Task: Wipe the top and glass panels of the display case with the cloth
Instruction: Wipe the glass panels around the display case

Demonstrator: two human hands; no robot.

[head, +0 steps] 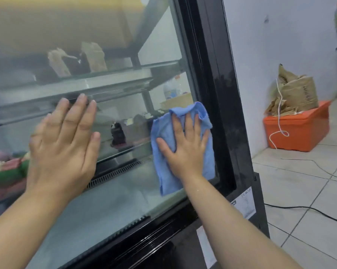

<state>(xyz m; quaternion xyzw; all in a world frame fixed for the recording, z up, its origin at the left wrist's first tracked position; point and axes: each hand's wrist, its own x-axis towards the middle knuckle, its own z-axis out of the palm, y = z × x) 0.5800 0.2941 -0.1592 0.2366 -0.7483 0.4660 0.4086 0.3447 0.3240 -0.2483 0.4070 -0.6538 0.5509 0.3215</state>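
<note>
There was a single view, taken from a wide-angle camera worn on the person's head. It looked forward and downward, very close to the front glass panel (pixel 125 121) of the black-framed display case (pixel 222 113), which filled the left two thirds of the frame and leaned with the lens's tilt. Both bare forearms reached in from the bottom edge. To the right the view opened onto a white tiled floor (pixel 303 191) and a pale wall (pixel 280 45) farther off.
</note>
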